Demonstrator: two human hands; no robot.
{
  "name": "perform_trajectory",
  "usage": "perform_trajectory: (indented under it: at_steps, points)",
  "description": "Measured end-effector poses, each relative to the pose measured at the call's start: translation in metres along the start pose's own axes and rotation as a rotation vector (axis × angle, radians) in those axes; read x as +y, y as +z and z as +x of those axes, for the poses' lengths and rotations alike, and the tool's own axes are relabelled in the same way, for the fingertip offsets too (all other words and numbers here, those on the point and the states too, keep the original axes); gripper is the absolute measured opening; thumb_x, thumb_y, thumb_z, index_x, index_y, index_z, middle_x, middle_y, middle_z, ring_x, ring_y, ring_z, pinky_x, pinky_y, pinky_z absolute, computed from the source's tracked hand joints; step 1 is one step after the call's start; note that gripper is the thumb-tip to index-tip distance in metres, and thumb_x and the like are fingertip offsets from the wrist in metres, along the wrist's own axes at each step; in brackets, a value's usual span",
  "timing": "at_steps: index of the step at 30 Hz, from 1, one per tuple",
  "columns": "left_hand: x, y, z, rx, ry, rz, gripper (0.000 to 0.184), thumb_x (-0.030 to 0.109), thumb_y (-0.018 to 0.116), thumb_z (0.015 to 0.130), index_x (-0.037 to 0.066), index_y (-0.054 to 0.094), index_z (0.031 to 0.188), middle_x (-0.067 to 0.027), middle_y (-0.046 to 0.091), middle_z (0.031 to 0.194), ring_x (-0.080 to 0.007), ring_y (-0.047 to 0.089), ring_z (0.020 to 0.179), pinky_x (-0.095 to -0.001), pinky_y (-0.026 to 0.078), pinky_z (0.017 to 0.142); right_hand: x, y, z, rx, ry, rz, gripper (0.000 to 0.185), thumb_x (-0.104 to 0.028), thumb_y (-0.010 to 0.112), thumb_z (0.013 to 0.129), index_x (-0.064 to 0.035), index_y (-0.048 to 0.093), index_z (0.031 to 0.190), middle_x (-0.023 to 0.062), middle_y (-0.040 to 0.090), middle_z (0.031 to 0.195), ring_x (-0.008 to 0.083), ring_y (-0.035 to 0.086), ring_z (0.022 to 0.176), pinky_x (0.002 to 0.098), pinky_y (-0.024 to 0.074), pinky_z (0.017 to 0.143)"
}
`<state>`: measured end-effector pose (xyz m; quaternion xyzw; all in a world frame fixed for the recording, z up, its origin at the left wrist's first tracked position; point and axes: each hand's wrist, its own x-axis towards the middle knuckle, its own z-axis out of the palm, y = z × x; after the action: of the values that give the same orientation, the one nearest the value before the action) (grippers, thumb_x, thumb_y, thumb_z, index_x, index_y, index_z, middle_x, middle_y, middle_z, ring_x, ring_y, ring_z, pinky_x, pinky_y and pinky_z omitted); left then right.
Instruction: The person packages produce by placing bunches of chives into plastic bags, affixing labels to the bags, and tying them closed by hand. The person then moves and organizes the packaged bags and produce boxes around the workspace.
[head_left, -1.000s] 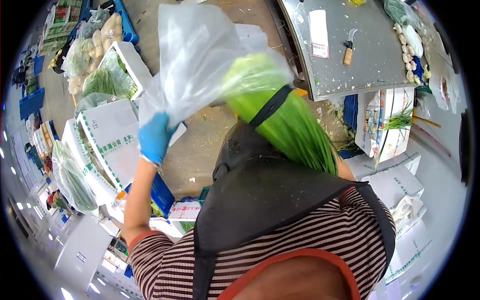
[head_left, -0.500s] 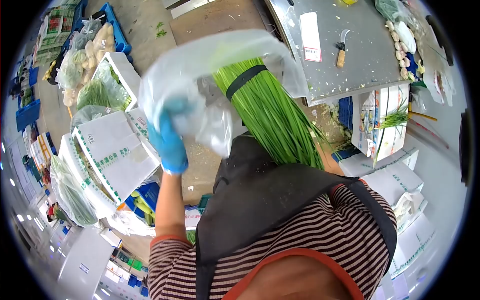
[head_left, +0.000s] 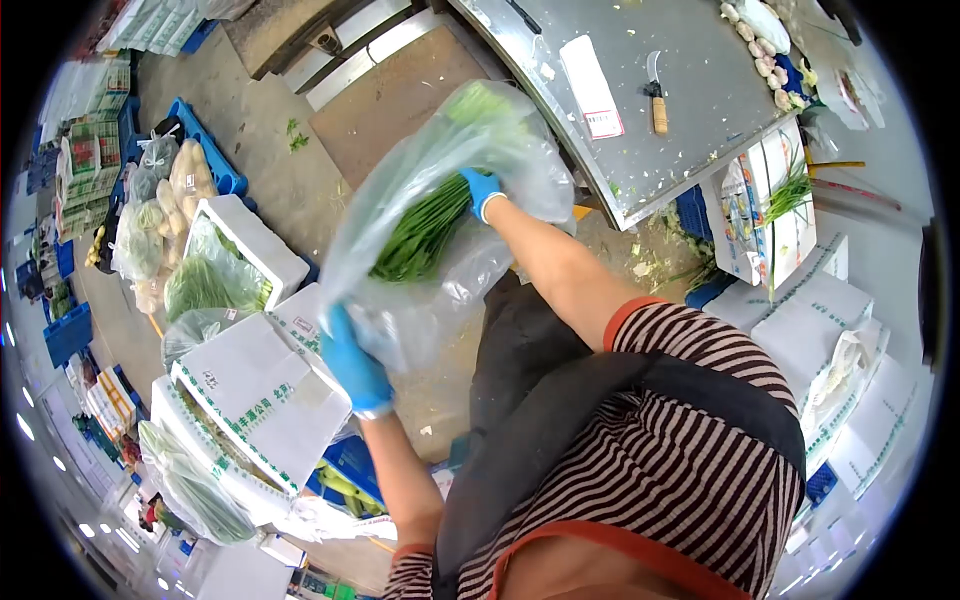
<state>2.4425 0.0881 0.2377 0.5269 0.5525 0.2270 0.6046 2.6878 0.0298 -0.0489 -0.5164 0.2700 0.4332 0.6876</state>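
A bundle of long green leafy stalks (head_left: 420, 230) lies inside a clear plastic bag (head_left: 390, 185), its pale ends toward the top and its dark green tips low and left. My left hand (head_left: 355, 365), in a blue glove, grips the bag's lower left edge; its fingertips are somewhat blurred. My right hand (head_left: 482, 193), also gloved in blue, is closed on the bundle at the bag's opening, with the bag spread round it. The bag hangs in front of me, above the floor.
At the upper right stands a metal table (head_left: 700, 100) with a wooden-handled sickle (head_left: 656, 95), a white label (head_left: 592, 88) and garlic at its far edge. White foam boxes (head_left: 265, 395) stand at left, near bagged vegetables (head_left: 190, 185). More white boxes (head_left: 820, 300) are at right.
The bundle has moved away from my body and deeper into the bag. My right hand, hidden before, now shows at the bundle. My left hand has moved down, and the view has shifted.
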Motion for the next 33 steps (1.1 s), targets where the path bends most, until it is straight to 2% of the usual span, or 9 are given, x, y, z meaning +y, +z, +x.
perform_trajectory:
  at_steps: [3, 4, 5, 6, 10, 13, 17, 24, 33]
  points:
    - [0.012, -0.022, 0.058, 0.033, 0.061, 0.009, 0.032, 0.024, 0.058, 0.095, 0.000, 0.060, 0.115, -0.0034, 0.061, 0.102, -0.0122, 0.055, 0.091, -0.0278, 0.044, 0.083, 0.029, -0.016, 0.058, -0.287, 0.133, -0.008, 0.038, -0.023, 0.063, 0.087, -0.0084, 0.055, 0.122, 0.0128, 0.064, 0.115, 0.0322, 0.064, 0.095, 0.0459, 0.0515, 0.084]
    - [0.017, -0.029, 0.066, -0.018, 0.020, -0.027, 0.032, 0.023, 0.059, 0.094, 0.001, 0.059, 0.116, -0.0034, 0.061, 0.103, -0.0123, 0.055, 0.092, -0.0276, 0.045, 0.083, 0.003, -0.007, 0.012, -0.362, 0.254, 0.074, 0.037, -0.021, 0.061, 0.090, -0.0084, 0.054, 0.124, 0.0116, 0.063, 0.120, 0.0296, 0.063, 0.103, 0.0467, 0.0504, 0.089]
    - [0.023, -0.029, 0.065, -0.036, 0.027, -0.039, 0.031, 0.022, 0.060, 0.093, 0.001, 0.060, 0.115, -0.0032, 0.061, 0.103, -0.0120, 0.055, 0.091, -0.0276, 0.045, 0.083, -0.034, 0.007, -0.050, -0.256, 0.289, -0.250, 0.035, -0.023, 0.060, 0.091, -0.0091, 0.056, 0.123, 0.0109, 0.063, 0.120, 0.0280, 0.061, 0.109, 0.0434, 0.0503, 0.090]
    - [0.029, -0.031, 0.061, -0.048, 0.041, -0.058, 0.030, 0.021, 0.062, 0.092, 0.001, 0.060, 0.114, -0.0031, 0.061, 0.103, -0.0117, 0.055, 0.090, -0.0276, 0.045, 0.082, -0.011, -0.015, -0.026, -0.489, 0.260, -0.238, 0.035, -0.028, 0.061, 0.091, -0.0106, 0.057, 0.121, 0.0096, 0.063, 0.119, 0.0260, 0.060, 0.110, 0.0391, 0.0503, 0.089]
    - [-0.002, -0.057, 0.052, 0.085, -0.011, 0.098, 0.039, 0.027, 0.067, 0.089, 0.000, 0.057, 0.116, -0.0036, 0.059, 0.097, -0.0119, 0.054, 0.089, -0.0278, 0.046, 0.082, -0.088, -0.039, -0.183, -0.706, 0.305, -0.507, 0.038, -0.036, 0.053, 0.096, -0.0121, 0.060, 0.124, 0.0067, 0.069, 0.099, 0.0174, 0.067, 0.082, 0.0333, 0.0553, 0.074]
    - [-0.020, -0.052, 0.035, 0.320, 0.023, -0.091, 0.049, 0.028, 0.070, 0.087, -0.002, 0.053, 0.121, -0.0079, 0.058, 0.103, -0.0165, 0.054, 0.094, -0.0303, 0.044, 0.086, -0.109, -0.078, -0.224, -0.667, 0.235, -0.816, 0.038, -0.036, 0.046, 0.098, -0.0112, 0.064, 0.120, 0.0055, 0.069, 0.081, 0.0112, 0.064, 0.066, 0.0252, 0.0531, 0.062]
    - [0.022, -0.023, -0.002, 0.629, 0.491, 0.257, 0.050, 0.020, 0.072, 0.085, -0.002, 0.051, 0.124, -0.0137, 0.053, 0.119, -0.0242, 0.050, 0.107, -0.0354, 0.039, 0.096, -0.111, -0.122, -0.237, -0.578, 0.127, -0.765, 0.037, -0.025, 0.045, 0.097, -0.0104, 0.058, 0.129, 0.0042, 0.068, 0.076, 0.0078, 0.058, 0.056, 0.0212, 0.0485, 0.052]
    - [0.083, 0.029, -0.025, 0.449, 0.806, 0.320, 0.049, 0.008, 0.069, 0.085, 0.001, 0.049, 0.130, -0.0120, 0.051, 0.127, -0.0240, 0.048, 0.113, -0.0356, 0.037, 0.100, -0.110, -0.138, -0.244, -0.457, 0.023, -0.644, 0.041, -0.028, 0.051, 0.096, -0.0108, 0.054, 0.133, 0.0046, 0.068, 0.083, 0.0075, 0.055, 0.056, 0.0201, 0.0434, 0.051]
    - [0.056, 0.085, -0.030, 0.139, 0.710, 0.250, 0.047, 0.007, 0.069, 0.085, 0.000, 0.052, 0.128, -0.0118, 0.053, 0.122, -0.0235, 0.050, 0.113, -0.0346, 0.038, 0.101, -0.124, -0.176, -0.272, -0.264, -0.011, -0.643, 0.038, -0.033, 0.052, 0.096, -0.0110, 0.059, 0.126, 0.0057, 0.069, 0.085, 0.0095, 0.062, 0.063, 0.0210, 0.0503, 0.057]
